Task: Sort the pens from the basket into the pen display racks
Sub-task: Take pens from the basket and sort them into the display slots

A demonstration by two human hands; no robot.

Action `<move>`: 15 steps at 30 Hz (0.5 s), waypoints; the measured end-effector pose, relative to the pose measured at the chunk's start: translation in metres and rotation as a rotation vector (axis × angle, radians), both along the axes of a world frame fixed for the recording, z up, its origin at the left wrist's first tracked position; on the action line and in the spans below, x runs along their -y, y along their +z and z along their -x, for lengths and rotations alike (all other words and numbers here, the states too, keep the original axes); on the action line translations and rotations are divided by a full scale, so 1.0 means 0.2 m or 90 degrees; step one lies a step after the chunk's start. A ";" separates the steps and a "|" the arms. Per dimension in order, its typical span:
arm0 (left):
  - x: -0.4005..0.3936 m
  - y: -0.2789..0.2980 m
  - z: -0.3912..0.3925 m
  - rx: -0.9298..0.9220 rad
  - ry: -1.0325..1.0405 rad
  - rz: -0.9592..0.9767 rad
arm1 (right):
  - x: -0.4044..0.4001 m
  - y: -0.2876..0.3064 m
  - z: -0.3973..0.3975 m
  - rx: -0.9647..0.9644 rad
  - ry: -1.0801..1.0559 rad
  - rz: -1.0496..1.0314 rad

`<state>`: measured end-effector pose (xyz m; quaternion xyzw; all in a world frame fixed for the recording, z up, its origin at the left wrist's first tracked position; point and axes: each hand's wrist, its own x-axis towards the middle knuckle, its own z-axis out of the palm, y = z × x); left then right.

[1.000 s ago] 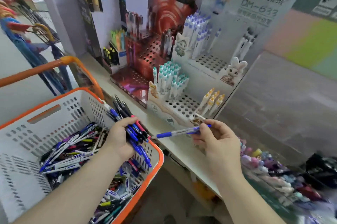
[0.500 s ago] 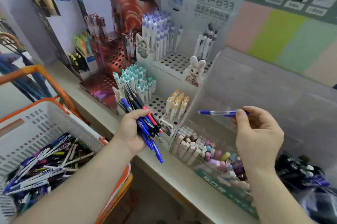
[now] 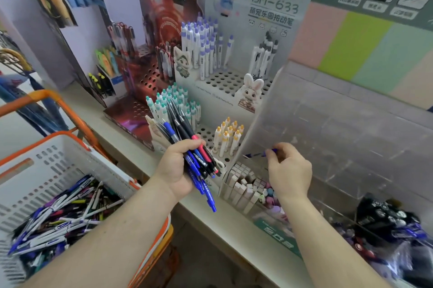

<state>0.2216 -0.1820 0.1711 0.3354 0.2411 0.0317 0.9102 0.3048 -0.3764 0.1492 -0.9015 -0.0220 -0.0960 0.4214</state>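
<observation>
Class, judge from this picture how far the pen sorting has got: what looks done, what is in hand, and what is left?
Done: the white rack already holds groups of standing pens, though many holes are bare. In hand: the left hand grips a bundle of pens; the right hand pinches one blue pen beside the clear bin. Left: the basket holds a big pile of loose pens, so most remains.

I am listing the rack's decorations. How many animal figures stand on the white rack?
3: a fox by the purple pens, a rabbit on the same tier, and a third figure lower left, half behind the held pens. The left hand may hide more.
</observation>
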 end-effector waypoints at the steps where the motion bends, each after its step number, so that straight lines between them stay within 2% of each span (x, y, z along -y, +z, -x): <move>1: 0.01 0.01 0.00 0.005 0.000 0.007 | 0.00 0.00 0.00 0.000 0.001 0.029; 10: 0.07 0.05 0.04 0.014 -0.022 0.044 | 0.04 0.02 -0.03 0.017 0.024 0.236; 15: 0.09 0.05 0.05 0.001 -0.029 0.028 | 0.06 0.04 -0.01 0.040 0.051 0.241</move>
